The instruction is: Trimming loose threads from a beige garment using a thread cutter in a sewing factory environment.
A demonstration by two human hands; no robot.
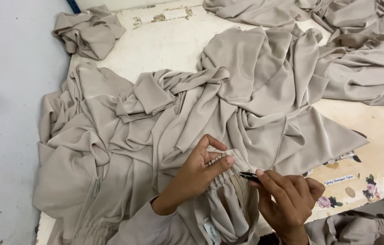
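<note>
Right hand (287, 199) grip closed on small dark snips (249, 176), tips at gathered waistband (228, 169). Left hand (198, 172) pinches that waistband, just left of snips. Beige fabric (228, 104) heaped beyond, across the counter (164, 45).

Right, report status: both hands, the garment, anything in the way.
Left hand pinching gathered elastic edge of beige garment. Right hand holding small dark tool at the gathers. Loose fabric piled across white table; nothing blocking.
</note>
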